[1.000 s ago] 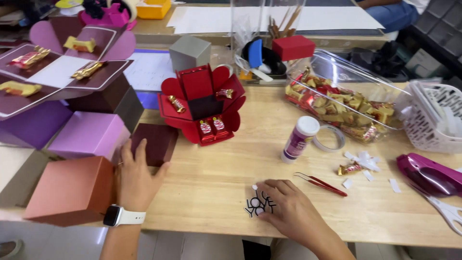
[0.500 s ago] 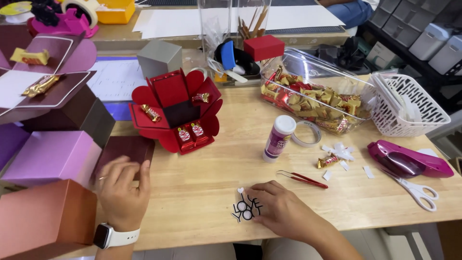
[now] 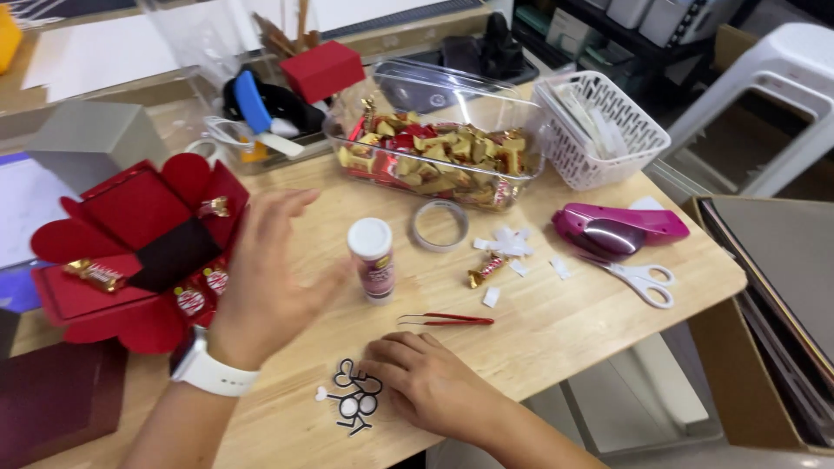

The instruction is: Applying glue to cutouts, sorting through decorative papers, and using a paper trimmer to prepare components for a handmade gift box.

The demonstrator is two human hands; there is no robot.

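My left hand [image 3: 265, 278], with a white watch on the wrist, hovers open above the wooden table [image 3: 556, 334], between the unfolded red box [image 3: 130, 234] and a white-capped glue stick [image 3: 372, 259]. My right hand [image 3: 426, 382] rests fingers-down on the table edge, touching a black-and-white paper cutout [image 3: 352, 398]. Red tweezers [image 3: 447, 320] lie just beyond the right hand. The red box holds several wrapped candies on its flaps.
A clear tub of wrapped candies [image 3: 434, 148], a tape ring [image 3: 440, 224], a loose candy with paper scraps [image 3: 495, 260], white scissors [image 3: 638, 280], a magenta stapler [image 3: 617, 227] and a white basket [image 3: 599, 130] stand right. A dark maroon lid [image 3: 52, 395] lies bottom left.
My left hand has lifted off the maroon lid and moved right toward the glue stick. The view has swung right and closer. My right hand stays on the cutout.
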